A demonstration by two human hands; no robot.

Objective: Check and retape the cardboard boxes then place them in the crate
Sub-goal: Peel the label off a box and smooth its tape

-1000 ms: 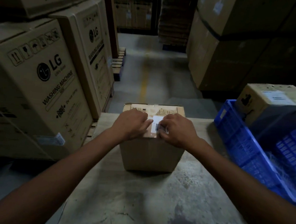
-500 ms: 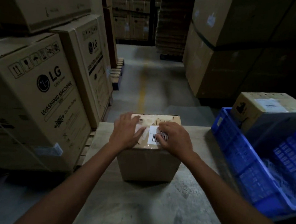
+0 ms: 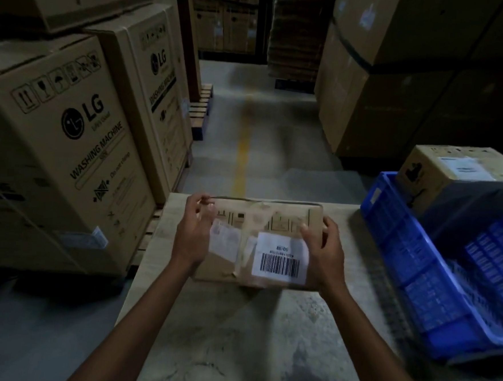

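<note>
A small cardboard box (image 3: 251, 220) with a white barcode label and clear tape along its top seam is lifted off the grey table (image 3: 252, 333), its top tilted toward me. My left hand (image 3: 193, 234) grips its left side and my right hand (image 3: 324, 255) grips its right side. A blue plastic crate (image 3: 401, 248) stands at the right of the table. A second cardboard box (image 3: 441, 177) with a white label rests tilted in the crate's far end.
Tall washing machine cartons (image 3: 65, 147) on wooden pallets stand close on the left. More big cartons (image 3: 400, 90) are stacked at the right rear. A floor aisle with a yellow line (image 3: 242, 148) runs ahead between them.
Both hands moved from the box's top to its sides. The box has come up off the table and tipped, so its labelled top now faces me.
</note>
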